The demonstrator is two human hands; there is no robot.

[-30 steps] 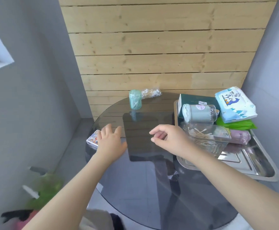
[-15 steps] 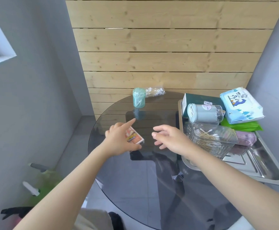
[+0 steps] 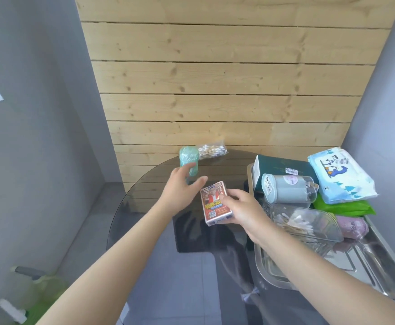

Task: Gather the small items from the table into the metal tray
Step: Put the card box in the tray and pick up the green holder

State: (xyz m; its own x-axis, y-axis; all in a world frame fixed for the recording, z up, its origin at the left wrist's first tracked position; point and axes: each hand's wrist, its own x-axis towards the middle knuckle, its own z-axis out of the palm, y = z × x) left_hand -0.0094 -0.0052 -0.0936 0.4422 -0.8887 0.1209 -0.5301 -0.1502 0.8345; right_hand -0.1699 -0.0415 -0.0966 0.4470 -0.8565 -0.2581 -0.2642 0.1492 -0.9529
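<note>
Wood-plank wall behind, grey walls either side, round dark glass table [image 3: 149, 191] below. Right hand [image 3: 241, 211] holds a card box [image 3: 215, 205] above the glass, thumb across its printed face, other fingers curled underneath, so it is pinched flat and face up; probably held this way to carry it sideways. Metal tray [image 3: 379, 273] sits just right of those fingers, already crowded: teal box [image 3: 283, 165], grey canister [image 3: 288, 187] lying on its side, wipes pack [image 3: 339, 174], green pouch [image 3: 342, 206], clear container of swabs [image 3: 306, 225], purple roll [image 3: 352, 226]. Free floor shows only at the tray's near end, so the card box likely goes there.

Left hand [image 3: 180, 187] is empty, fingers spread and loosely open, reaching forward; fingertips are at the green toothpick jar [image 3: 189, 160], contact not clear. Bag of cotton swabs [image 3: 211, 150] lies just beyond the jar, past the left fingertips. Both are still on the table, so two items appear left to collect.
</note>
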